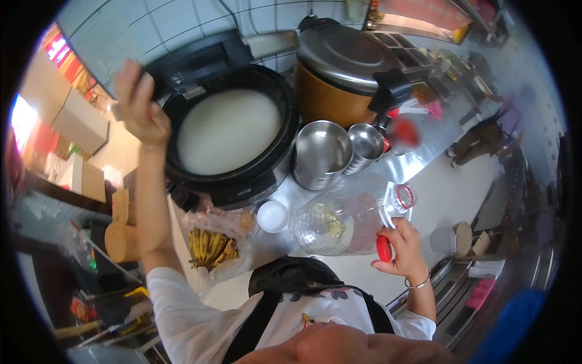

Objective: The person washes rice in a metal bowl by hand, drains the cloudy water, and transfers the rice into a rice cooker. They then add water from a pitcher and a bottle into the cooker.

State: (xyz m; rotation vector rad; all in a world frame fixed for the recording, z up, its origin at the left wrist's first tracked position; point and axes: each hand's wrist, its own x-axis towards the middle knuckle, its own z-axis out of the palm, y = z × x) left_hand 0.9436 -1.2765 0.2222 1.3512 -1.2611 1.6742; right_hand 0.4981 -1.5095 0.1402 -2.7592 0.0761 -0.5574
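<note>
My left hand (141, 104) is raised at the left rim of an open electric cooker (286, 141), blurred, its fingers apart and nothing visible in it. The cooker's black lid (200, 57) stands tilted up behind a pot full of whitish liquid (229, 132). In my right hand (402, 250) a red screw cap (384, 248) is pinched between thumb and fingers. Those fingers also reach the white handle (387, 204) of a large clear plastic jug (313, 223). The jug lies tilted, its uncapped mouth to the right, with some pale greenish matter inside.
Two steel containers (323, 152) stand beside a lidded brown cooker (336, 102). A white bowl (273, 216) and bagged bananas (213, 248) sit on the steel counter (284, 189). A red-topped container (404, 132) is blurred at right. Another person (484, 136) is farther off.
</note>
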